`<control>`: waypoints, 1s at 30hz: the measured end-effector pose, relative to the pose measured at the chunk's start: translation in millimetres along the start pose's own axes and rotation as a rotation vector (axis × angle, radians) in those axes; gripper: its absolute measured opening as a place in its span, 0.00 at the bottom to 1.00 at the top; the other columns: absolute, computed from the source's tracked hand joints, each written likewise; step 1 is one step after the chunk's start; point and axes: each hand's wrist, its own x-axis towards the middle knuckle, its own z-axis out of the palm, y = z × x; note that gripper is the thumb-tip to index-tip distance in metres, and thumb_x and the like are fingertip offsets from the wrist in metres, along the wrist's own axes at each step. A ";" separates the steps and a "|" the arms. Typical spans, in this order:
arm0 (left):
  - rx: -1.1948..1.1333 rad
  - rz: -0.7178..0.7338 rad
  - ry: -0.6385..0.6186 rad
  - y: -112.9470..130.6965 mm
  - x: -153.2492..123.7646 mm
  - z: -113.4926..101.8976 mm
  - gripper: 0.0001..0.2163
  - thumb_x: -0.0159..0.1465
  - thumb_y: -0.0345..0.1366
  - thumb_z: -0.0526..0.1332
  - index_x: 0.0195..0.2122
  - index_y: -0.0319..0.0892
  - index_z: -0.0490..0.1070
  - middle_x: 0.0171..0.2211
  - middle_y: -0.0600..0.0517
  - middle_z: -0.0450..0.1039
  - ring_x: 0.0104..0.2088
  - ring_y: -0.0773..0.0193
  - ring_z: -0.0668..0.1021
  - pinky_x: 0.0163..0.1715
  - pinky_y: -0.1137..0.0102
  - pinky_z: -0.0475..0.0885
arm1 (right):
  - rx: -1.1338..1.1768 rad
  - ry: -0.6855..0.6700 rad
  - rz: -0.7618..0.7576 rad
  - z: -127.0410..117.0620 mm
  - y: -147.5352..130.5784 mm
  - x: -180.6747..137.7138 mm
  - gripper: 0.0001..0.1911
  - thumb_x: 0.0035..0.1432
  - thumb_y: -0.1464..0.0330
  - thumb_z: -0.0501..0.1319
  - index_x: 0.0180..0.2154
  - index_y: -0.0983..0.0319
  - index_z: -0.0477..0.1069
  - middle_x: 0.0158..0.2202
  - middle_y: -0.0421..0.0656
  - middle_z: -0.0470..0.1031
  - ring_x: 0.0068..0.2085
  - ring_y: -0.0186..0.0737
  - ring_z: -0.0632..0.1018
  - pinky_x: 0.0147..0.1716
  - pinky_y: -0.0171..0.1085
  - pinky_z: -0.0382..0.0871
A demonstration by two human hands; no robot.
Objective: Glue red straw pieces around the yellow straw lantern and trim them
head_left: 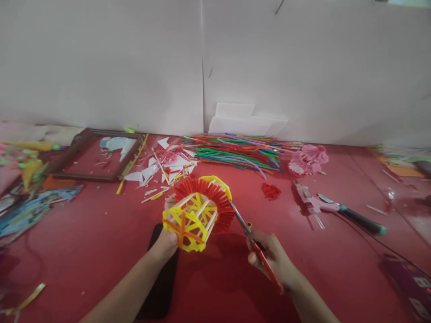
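My left hand point(168, 242) is closed on a small round craft frame point(182, 227), holding it tilted above the table. The frame has yellow fuzzy rings at both ends, pale wooden sticks between them and an orange cross on the near end. A red pleated fringe point(225, 207) circles its middle. My right hand point(272, 258) grips red-handled scissors point(247, 231), their blade tips at the right edge of the fringe; whether they touch it I cannot tell. Some left fingers are hidden behind the frame. Under my left wrist lies a black phone-like slab point(161, 287).
Colourful pipe cleaners point(235, 152) lie at the back, with paper scraps point(175, 163) to their left. Red bits point(271, 191), a pink pleated piece point(310, 159), a glue gun point(311, 202) and a dark-handled cutter point(362, 220) are on the right. A brown frame point(90, 177) lies left.
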 end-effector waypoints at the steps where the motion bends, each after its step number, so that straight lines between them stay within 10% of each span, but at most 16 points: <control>1: 0.029 0.011 -0.027 0.1 0.6 1.7 0.45 0.45 0.47 0.82 0.64 0.55 0.67 0.45 0.48 0.84 0.55 0.39 0.83 0.58 0.49 0.78 | -0.008 0.008 0.003 -0.1 -0.2 -0.2 0.37 0.54 0.30 0.55 0.24 0.57 0.53 0.23 0.34 0.52 0.26 0.31 0.53 0.23 0.34 0.47; 15: 0.078 0.074 0.066 7.1 -6.4 39.7 0.55 0.42 0.53 0.83 0.69 0.60 0.57 0.59 0.47 0.78 0.60 0.40 0.79 0.63 0.49 0.74 | -0.164 0.159 -0.067 3.7 -0.9 -3.0 0.36 0.57 0.34 0.57 0.21 0.58 0.53 0.20 0.34 0.52 0.23 0.29 0.53 0.21 0.33 0.46; 30: 0.077 0.107 0.139 0.7 -9.2 22.9 0.53 0.46 0.49 0.82 0.70 0.60 0.56 0.56 0.49 0.80 0.55 0.47 0.82 0.55 0.58 0.79 | -0.206 0.204 -0.086 -2.6 -5.6 3.7 0.36 0.55 0.37 0.63 0.21 0.57 0.52 0.18 0.32 0.50 0.22 0.28 0.51 0.20 0.32 0.46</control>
